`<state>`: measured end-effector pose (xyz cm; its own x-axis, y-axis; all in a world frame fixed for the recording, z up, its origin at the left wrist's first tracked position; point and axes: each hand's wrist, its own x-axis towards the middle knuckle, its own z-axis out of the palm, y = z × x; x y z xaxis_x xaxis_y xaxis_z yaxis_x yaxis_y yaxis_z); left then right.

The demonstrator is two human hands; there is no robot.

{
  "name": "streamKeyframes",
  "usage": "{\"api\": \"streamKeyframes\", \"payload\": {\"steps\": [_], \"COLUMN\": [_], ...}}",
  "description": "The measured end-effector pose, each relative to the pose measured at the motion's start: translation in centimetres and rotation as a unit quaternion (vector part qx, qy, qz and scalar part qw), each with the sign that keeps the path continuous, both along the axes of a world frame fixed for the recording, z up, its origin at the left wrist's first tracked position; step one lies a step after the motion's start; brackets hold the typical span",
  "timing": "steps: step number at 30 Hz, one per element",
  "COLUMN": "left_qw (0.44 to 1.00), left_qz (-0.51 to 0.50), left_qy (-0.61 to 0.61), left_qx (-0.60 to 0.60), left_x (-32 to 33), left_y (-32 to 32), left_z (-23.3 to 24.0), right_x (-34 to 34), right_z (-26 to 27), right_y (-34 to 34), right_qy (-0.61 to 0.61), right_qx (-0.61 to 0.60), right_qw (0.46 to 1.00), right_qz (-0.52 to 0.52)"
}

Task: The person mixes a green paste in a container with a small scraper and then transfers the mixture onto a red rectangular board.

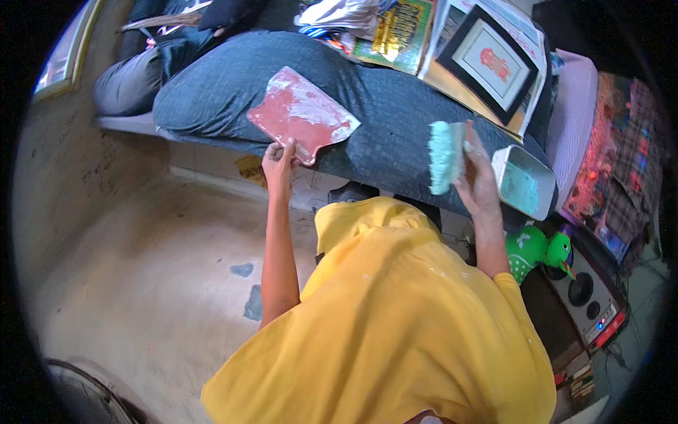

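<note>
My left hand [279,161] pinches the lower edge of a thin reddish plate [304,116] smeared with whitish material; the plate tilts above a dark blue cloth-covered bed [392,106]. To the right, my right hand [479,177] grips a flat putty scraper [458,146], seen nearly edge-on. A thick load of mint-green paste [440,159] covers its left side. Beside that hand, a white rectangular tub [548,199] holds more of the green paste. The scraper is apart from both the tub and the plate. My right fingers partly hide the scraper's grip.
A black picture frame [455,53] lies on papers, beside a green and gold book or board [418,47] and folded clothes [339,18]. A green plush toy [529,246] and a speaker [569,297] stand at right. A wall [63,159] with a window is at left.
</note>
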<state>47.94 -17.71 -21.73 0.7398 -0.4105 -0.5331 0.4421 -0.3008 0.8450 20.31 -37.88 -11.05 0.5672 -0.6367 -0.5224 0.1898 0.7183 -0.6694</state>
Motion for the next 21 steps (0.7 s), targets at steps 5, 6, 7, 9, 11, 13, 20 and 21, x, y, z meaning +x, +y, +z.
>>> {"api": "streamKeyframes", "payload": {"steps": [5, 6, 7, 9, 11, 13, 20, 21], "left_qw": [0.999, 0.998, 0.995, 0.976, 0.957, 0.941, 0.855, 0.845], "left_qz": [-0.041, -0.059, -0.032, 0.024, 0.045, 0.046, -0.319, -0.314], "left_qy": [0.000, 0.021, 0.066, 0.156, 0.231, 0.245, 0.399, 0.426], "left_qx": [0.005, -0.018, -0.063, -0.148, -0.171, -0.229, -0.089, -0.077], "left_x": [0.7, 0.8, 0.8, 0.5, 1.7, 0.2, -12.7, -16.7], "left_y": [-1.9, -1.7, -1.5, -0.8, 0.8, -1.4, -7.2, -9.1], "left_z": [0.1, 0.6, 0.9, 1.0, 0.2, 4.6, 8.1, 9.4], "right_x": [0.4, 0.0, -0.4, -1.6, -3.4, -5.6, -15.7, -17.4], "right_z": [-1.3, -1.2, -1.1, -0.9, -0.5, 0.0, 4.1, 4.8], "right_y": [1.4, 1.4, 1.6, 1.6, 1.7, 1.6, 5.2, 5.8], "right_qy": [-0.004, -0.011, -0.018, -0.022, -0.013, -0.053, -0.010, -0.015], "right_qx": [0.006, 0.009, 0.011, -0.005, -0.039, -0.024, -0.100, -0.106], "right_qw": [1.000, 1.000, 1.000, 1.000, 0.999, 0.997, 0.976, 0.972], "right_qz": [0.024, 0.024, 0.023, 0.012, -0.002, -0.049, -0.195, -0.211]}}
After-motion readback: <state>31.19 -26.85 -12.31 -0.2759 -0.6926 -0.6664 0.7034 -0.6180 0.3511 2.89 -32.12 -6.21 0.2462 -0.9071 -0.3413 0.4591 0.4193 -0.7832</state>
